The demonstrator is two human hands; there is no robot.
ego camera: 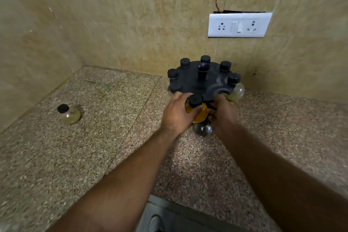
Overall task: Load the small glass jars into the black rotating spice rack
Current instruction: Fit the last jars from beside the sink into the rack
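Note:
The black rotating spice rack stands on the granite counter near the back wall, with several black-capped jars hanging around its top disc. My left hand grips a small glass jar with yellow contents and a black cap at the rack's near edge. My right hand is closed on the rack's near rim beside that jar. A clear jar shows just below the two hands. Another small jar with a black cap stands alone on the counter at the left.
The speckled granite counter meets beige stone walls at the back and left, forming a corner. A white socket and switch plate is on the back wall above the rack. The counter's front edge runs along the bottom, with a shoe visible below.

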